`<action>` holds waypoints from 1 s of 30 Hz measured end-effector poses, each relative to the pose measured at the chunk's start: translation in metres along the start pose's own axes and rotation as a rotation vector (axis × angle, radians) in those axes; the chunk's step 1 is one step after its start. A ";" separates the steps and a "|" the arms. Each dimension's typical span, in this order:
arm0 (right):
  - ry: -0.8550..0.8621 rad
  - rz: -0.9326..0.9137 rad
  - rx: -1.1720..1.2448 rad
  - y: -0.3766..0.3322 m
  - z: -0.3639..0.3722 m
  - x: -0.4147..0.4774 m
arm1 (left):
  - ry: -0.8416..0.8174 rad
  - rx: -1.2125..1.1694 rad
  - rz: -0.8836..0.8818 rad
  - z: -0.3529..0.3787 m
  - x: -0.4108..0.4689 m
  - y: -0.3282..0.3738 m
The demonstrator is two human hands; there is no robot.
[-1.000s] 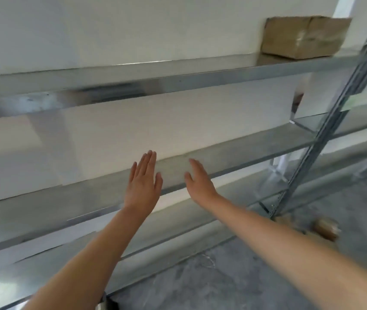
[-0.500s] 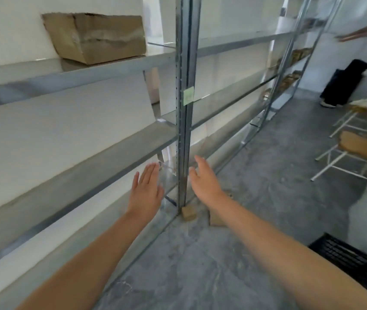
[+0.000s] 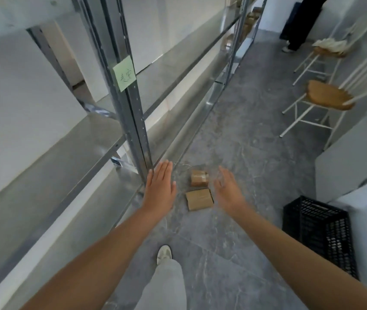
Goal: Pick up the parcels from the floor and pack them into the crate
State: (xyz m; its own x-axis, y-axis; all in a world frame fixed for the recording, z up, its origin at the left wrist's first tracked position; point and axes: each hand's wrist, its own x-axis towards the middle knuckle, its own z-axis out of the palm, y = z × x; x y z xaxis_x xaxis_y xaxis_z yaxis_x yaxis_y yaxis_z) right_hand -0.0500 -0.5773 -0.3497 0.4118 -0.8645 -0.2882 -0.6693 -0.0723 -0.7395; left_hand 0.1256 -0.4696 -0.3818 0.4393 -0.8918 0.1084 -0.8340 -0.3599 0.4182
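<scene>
Parcels (image 3: 199, 199) first: what do they lie on, asks one.

A grey, marbled stone floor (image 3: 234, 142), answers the other, in a narrow room. Galvanised steel shelving (image 3: 43, 157) runs down one side, and its nearest upright (image 3: 133, 130) carries a pale green sticky note (image 3: 124, 73) with handwriting on it.

– What else stands around that upright?

– Well to its right, nearer the camera, a black plastic lattice crate (image 3: 319, 233) sits on the floor against a white unit (image 3: 346, 162). Further right and beyond the upright stand two white spindle-back chairs: one with a bare wooden seat (image 3: 328, 97), one with something pale heaped on it (image 3: 329, 44). At the far end of the room a person in dark clothes (image 3: 301, 21) is partly in view.

– And the parcels themselves?

– Two, both brown cardboard, on the floor just right of the upright's foot. A small taped box (image 3: 198, 178) lies further off; a flatter packet (image 3: 199, 199) lies just on the near side of it. I cannot tell whether they touch.

– The hands?

– Both hold nothing. The left hand (image 3: 160, 186) is flat, back upward, fingers straight and together, and it overlaps the upright's foot in the view. The right hand (image 3: 228, 190) is blurred, its fingers straight and slightly apart. The parcels show in the gap between the two hands, and neither hand touches them. How high the hands are above the floor I cannot tell.

– Anything nearer?

– A pale trouser leg (image 3: 164, 285) and a light shoe (image 3: 164, 253) on the floor, on the near side of the packet.
</scene>
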 end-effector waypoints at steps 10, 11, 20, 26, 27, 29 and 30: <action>0.111 0.166 -0.070 -0.014 -0.025 0.121 | -0.205 -0.034 0.077 0.044 0.176 -0.011; 0.118 0.179 -0.067 -0.013 -0.029 0.134 | -0.227 -0.035 0.079 0.051 0.189 -0.010; -0.076 0.176 -0.145 0.030 -0.054 0.276 | -0.285 -0.064 -0.016 0.125 0.278 0.033; -0.242 0.263 -0.129 0.101 -0.039 0.360 | -0.311 -0.126 -0.239 0.205 0.329 0.043; -0.259 0.263 -0.123 0.112 -0.036 0.373 | -0.304 -0.145 -0.296 0.220 0.335 0.041; -0.298 0.253 -0.136 0.137 -0.029 0.405 | -0.300 -0.169 -0.386 0.249 0.348 0.034; -0.320 0.249 -0.155 0.151 -0.023 0.422 | -0.311 -0.166 -0.427 0.263 0.353 0.030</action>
State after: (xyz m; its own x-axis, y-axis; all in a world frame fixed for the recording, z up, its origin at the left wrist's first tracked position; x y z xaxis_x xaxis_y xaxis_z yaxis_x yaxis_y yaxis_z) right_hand 0.0084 -0.9645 -0.5689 0.3806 -0.6687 -0.6388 -0.8475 0.0241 -0.5302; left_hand 0.1679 -0.8670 -0.5687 0.5865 -0.7240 -0.3630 -0.5283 -0.6817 0.5062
